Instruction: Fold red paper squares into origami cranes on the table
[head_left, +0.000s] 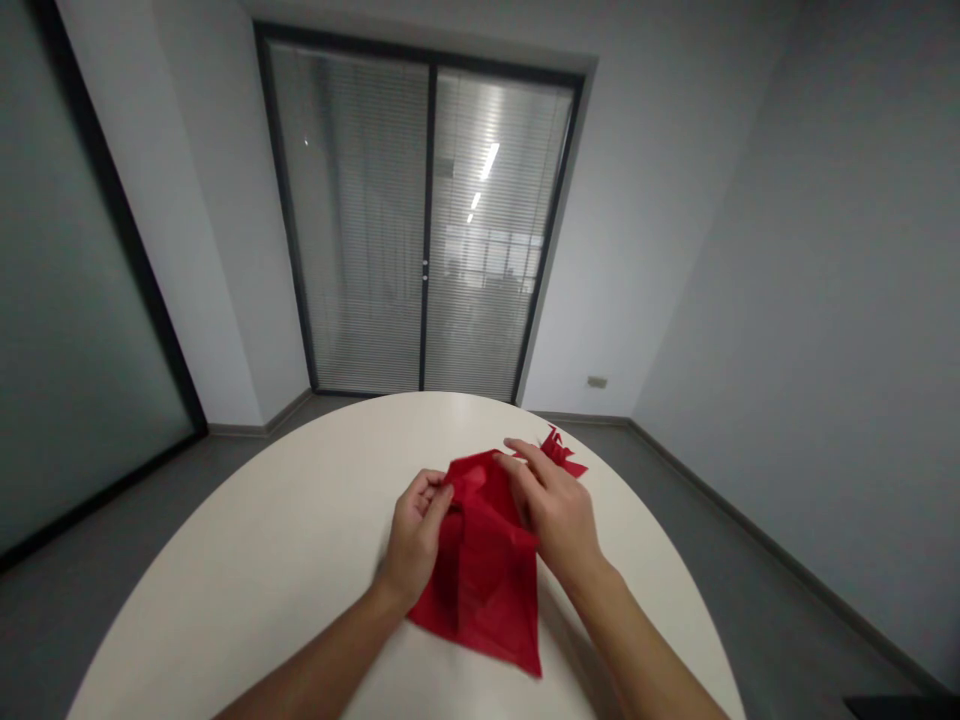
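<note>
A creased red sheet point(495, 575), folded in places, lies tilted over the near middle of the table; whether it is paper or thin cloth I cannot tell. At its upper left edge my left hand point(416, 530) is closed, pinching the sheet between thumb and fingers. Over the upper right edge reaches my right hand point(555, 510), its visible fingers stretched out and apart, touching the sheet or just above it. The right thumb is hidden. Just beyond that hand, a small pointed folded red piece point(559, 450) rests on the table, partly covered by the fingers.
The round white table point(300, 540) fills the lower middle, its curved edge falling off to grey floor. Behind it stands a dark-framed glass panel point(360, 220) with blinds. Grey-white walls point(840, 300) flank the room, and a frosted panel point(75, 300) is at left.
</note>
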